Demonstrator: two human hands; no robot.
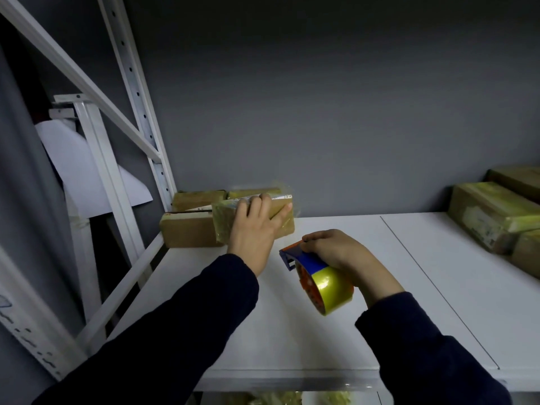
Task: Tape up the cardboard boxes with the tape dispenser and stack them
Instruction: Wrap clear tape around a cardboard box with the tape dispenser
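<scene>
Left grip (pixel 254 226) holds tape-wrapped brown cardboard box (pixel 223 220), fingers over top edge, thumb at right end; box tilted, long axis left-right, at rear-left of white shelf (pixel 321 340); plain brown cardboard boxes (pixel 187 232) just left and behind, likely stacking spot, so left grip nearer; right grip (pixel 330 247) curls round blue-and-orange tape dispenser with yellow roll (pixel 315 276), just right of box.

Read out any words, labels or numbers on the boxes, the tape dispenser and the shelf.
Nothing here is legible.
Held box: printed strip along its top edge, too blurred to read.
Right box: pale label, too blurred to read.
Shelf post: dark handwritten marks, blurred.
Dispenser: no print visible.
</scene>
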